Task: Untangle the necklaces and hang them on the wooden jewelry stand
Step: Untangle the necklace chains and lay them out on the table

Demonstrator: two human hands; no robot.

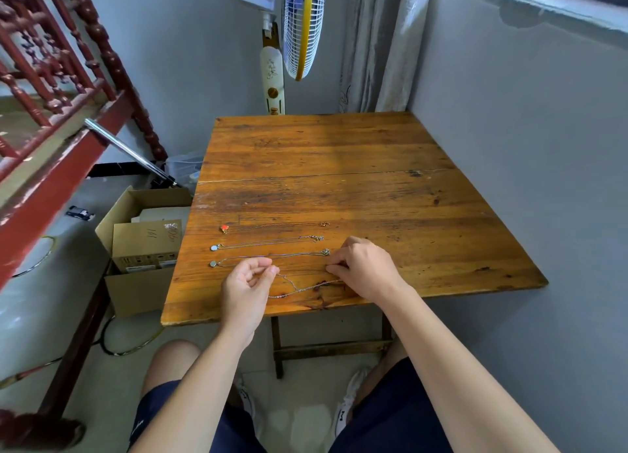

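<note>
Three thin chains lie stretched in parallel rows on the wooden table (339,153): the farthest necklace with a red pendant (224,228), a middle necklace with a round silver pendant (214,248), and a nearer necklace with a silver pendant (213,264). A fourth thin chain (299,288) lies loosely curved near the front edge. My left hand (246,288) pinches one end of it, lifted a little. My right hand (363,269) pinches the other end down at the table. No jewelry stand is in view.
Open cardboard boxes (142,245) stand on the floor left of the table. A standing fan (292,38) is behind the table's far edge. A grey wall runs along the right side, and a red wooden railing (51,79) rises at the left.
</note>
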